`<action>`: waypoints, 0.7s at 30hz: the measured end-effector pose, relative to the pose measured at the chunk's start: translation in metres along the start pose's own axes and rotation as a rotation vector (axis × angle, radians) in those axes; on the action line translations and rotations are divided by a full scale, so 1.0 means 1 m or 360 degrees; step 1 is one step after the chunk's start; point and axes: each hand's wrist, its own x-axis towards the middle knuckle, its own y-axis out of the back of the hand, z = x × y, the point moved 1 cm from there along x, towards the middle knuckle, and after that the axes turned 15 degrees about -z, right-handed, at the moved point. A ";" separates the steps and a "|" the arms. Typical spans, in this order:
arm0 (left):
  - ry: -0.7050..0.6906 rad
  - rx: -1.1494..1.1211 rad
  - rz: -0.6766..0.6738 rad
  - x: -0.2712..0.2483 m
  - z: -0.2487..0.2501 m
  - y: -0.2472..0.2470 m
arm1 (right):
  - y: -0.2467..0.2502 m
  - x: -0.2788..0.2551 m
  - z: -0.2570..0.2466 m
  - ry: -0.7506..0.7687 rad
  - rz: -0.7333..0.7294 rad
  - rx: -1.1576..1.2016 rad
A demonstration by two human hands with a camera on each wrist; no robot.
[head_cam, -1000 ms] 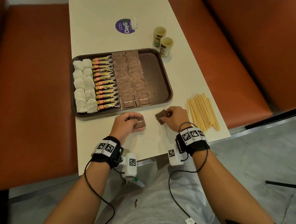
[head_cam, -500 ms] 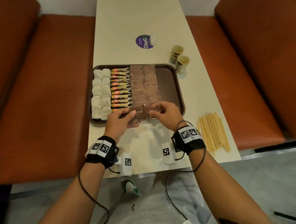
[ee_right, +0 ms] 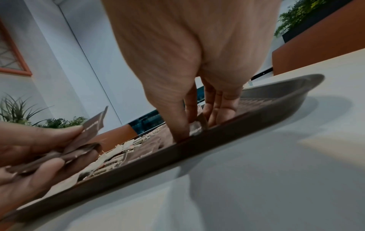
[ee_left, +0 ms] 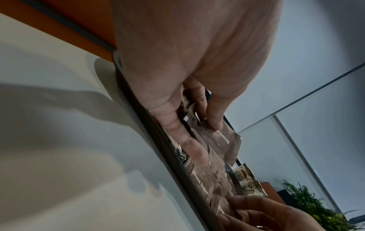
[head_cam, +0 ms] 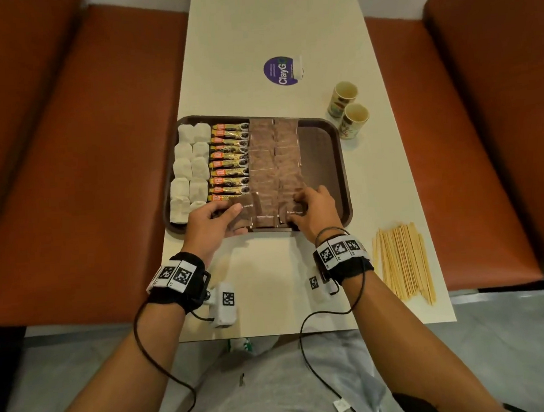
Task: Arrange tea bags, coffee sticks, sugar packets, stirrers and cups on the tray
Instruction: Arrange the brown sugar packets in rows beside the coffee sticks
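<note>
Both hands (head_cam: 214,220) now reach deeper over tray (head_cam: 341,157), setting sugar packets (head_cam: 276,161).

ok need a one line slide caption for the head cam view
Both hands lay brown sugar packets on a tray; stirrers and cups wait on the table.

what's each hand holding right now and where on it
Left hand pinches a few brown sugar packets at their ends. Right hand pinches one packet by its edges at the tray's near rim.
</note>
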 end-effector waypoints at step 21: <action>0.0015 0.0045 -0.0051 -0.002 0.002 -0.016 | 0.012 -0.011 -0.015 0.0215 0.0299 0.0269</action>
